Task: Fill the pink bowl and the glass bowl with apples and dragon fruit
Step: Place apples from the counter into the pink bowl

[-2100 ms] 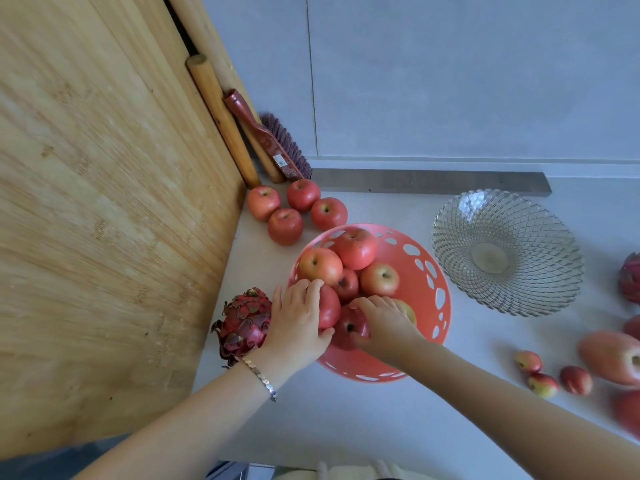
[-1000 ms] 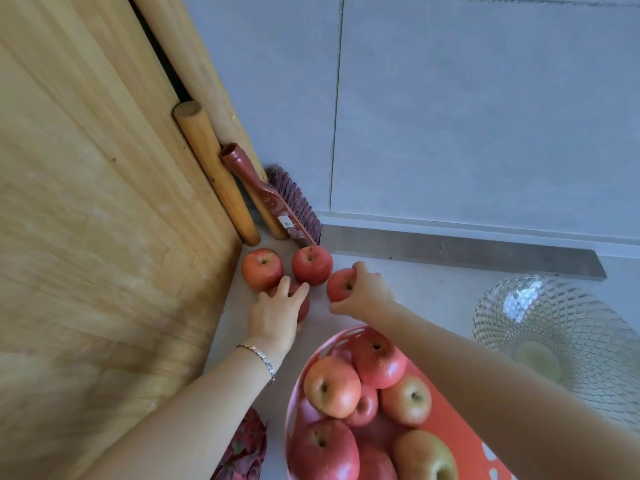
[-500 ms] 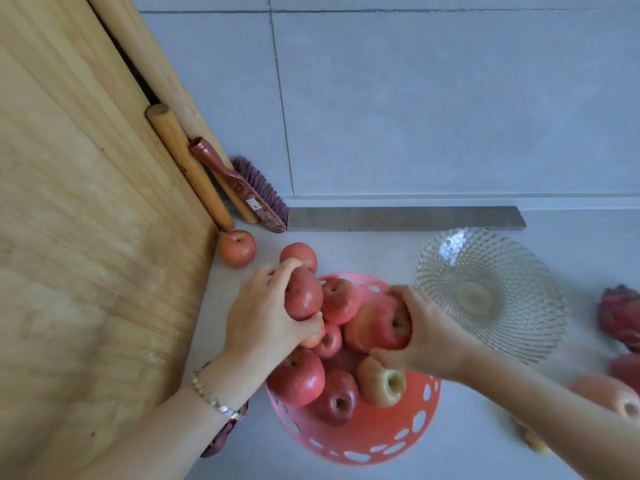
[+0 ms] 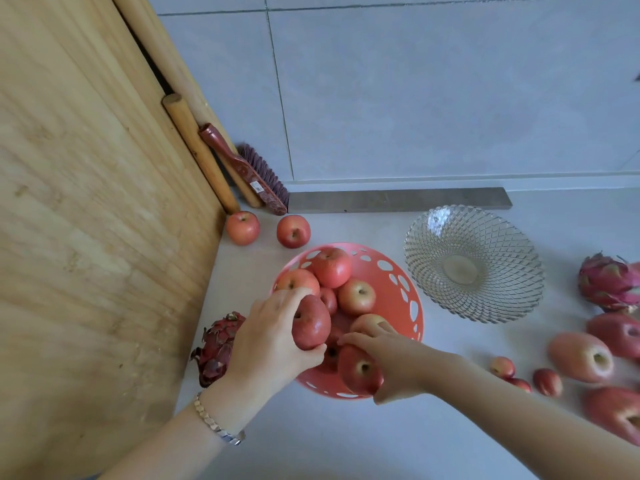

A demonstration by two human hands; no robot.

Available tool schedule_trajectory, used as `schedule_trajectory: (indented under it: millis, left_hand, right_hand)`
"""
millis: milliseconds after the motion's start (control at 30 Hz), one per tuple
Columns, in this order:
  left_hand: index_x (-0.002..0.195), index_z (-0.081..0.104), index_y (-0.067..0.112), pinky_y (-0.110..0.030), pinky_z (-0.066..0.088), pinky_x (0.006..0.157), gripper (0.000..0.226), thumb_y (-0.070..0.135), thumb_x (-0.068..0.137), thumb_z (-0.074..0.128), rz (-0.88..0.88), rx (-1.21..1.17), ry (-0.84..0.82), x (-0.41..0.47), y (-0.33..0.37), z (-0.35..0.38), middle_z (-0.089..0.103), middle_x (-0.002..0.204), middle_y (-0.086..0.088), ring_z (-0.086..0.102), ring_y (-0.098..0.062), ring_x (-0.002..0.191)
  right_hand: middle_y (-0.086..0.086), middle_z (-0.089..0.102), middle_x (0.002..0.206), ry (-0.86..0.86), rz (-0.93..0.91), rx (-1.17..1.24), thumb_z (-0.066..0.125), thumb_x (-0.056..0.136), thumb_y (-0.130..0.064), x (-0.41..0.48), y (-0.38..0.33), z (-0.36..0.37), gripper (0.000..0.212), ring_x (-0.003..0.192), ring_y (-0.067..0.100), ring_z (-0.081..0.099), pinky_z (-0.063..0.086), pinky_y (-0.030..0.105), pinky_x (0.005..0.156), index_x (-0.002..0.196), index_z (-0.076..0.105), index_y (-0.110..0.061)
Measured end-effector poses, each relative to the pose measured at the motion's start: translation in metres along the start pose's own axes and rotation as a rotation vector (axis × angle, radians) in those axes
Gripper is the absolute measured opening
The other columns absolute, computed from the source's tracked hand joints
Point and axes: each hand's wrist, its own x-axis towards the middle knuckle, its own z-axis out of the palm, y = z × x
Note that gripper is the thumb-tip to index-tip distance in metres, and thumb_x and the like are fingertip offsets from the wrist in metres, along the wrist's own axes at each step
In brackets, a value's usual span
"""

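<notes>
Our left hand (image 4: 273, 344) curls round a dark red apple (image 4: 310, 322) over the pink bowl (image 4: 384, 296), which is heaped with apples. Our right hand (image 4: 391, 362) grips a second apple (image 4: 358, 370) at the bowl's near rim. Our left wrist half hides a dragon fruit (image 4: 218, 344). Farther right on the pale counter (image 4: 346, 438) stands the glass bowl (image 4: 502, 237), before a grey tiled wall (image 4: 415, 98).

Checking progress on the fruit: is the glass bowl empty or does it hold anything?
Empty. The glass bowl shows only its own patterned wall and bare base; the apples are piled in the pink bowl beside it.
</notes>
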Motion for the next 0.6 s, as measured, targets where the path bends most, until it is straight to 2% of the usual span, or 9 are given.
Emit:
schedule_trajectory:
  millis: [133,267,367,433,500,533,600]
  left_hand:
    - [0.116,0.047,0.029,-0.037,0.056,0.069,0.081,0.036,0.042,0.081,0.172,0.064,-0.052,-0.014,-0.001,0.008,0.062,0.110,0.008,0.058,-0.026,0.094]
    - [0.112,0.048,0.030,-0.034,0.056,0.051,0.086,0.036,0.034,0.083,0.298,0.200,-0.178,-0.023,-0.004,0.018,0.064,0.107,0.013,0.059,-0.022,0.075]
    - [0.110,0.052,0.029,-0.027,0.052,0.047,0.088,0.039,0.029,0.082,0.323,0.247,-0.228,-0.022,-0.002,0.026,0.066,0.104,0.013,0.056,-0.017,0.064]
    - [0.115,0.051,0.028,-0.028,0.053,0.052,0.088,0.042,0.034,0.083,0.317,0.276,-0.273,-0.019,0.000,0.031,0.065,0.110,0.011,0.056,-0.018,0.069]
    - [0.128,0.046,0.027,-0.036,0.052,0.071,0.084,0.041,0.053,0.080,0.332,0.269,-0.376,-0.015,0.002,0.035,0.055,0.127,0.007,0.053,-0.025,0.088]
    - [0.134,0.040,0.027,-0.038,0.046,0.082,0.080,0.043,0.064,0.075,0.349,0.278,-0.416,-0.014,0.004,0.036,0.047,0.135,0.006,0.048,-0.027,0.099]
    - [0.139,0.031,0.028,-0.036,0.036,0.092,0.072,0.048,0.077,0.063,0.363,0.295,-0.478,-0.012,0.006,0.036,0.036,0.141,0.006,0.038,-0.027,0.111]
  right_hand:
    - [-0.006,0.028,0.138,0.028,-0.014,-0.028,0.072,0.064,-0.018,0.002,-0.001,0.001,0.089,0.129,0.020,0.030,0.044,0.039,0.100,0.139,0.026,-0.033]
    - [-0.009,0.033,0.136,0.045,-0.044,0.072,0.071,0.057,-0.014,0.000,0.014,0.000,0.088,0.130,0.012,0.032,0.037,0.027,0.107,0.134,0.035,-0.034]
    - [-0.013,0.036,0.136,0.061,-0.041,0.076,0.067,0.054,-0.010,-0.007,0.026,-0.006,0.085,0.127,0.017,0.038,0.042,0.033,0.104,0.130,0.037,-0.034]
    - [-0.017,0.035,0.135,0.063,-0.036,0.094,0.064,0.055,-0.007,-0.012,0.029,-0.011,0.084,0.127,0.015,0.037,0.044,0.034,0.102,0.129,0.036,-0.037]
    - [-0.017,0.034,0.137,0.048,-0.050,0.090,0.064,0.057,-0.006,-0.015,0.028,-0.013,0.084,0.129,0.014,0.036,0.043,0.034,0.103,0.130,0.036,-0.036]
    - [-0.016,0.034,0.138,0.040,-0.056,0.078,0.064,0.058,-0.005,-0.015,0.026,-0.013,0.083,0.130,0.014,0.035,0.041,0.033,0.104,0.131,0.036,-0.034]
    - [-0.012,0.033,0.140,0.030,-0.065,0.063,0.063,0.062,-0.003,-0.014,0.022,-0.011,0.082,0.131,0.015,0.033,0.039,0.032,0.106,0.133,0.035,-0.030]
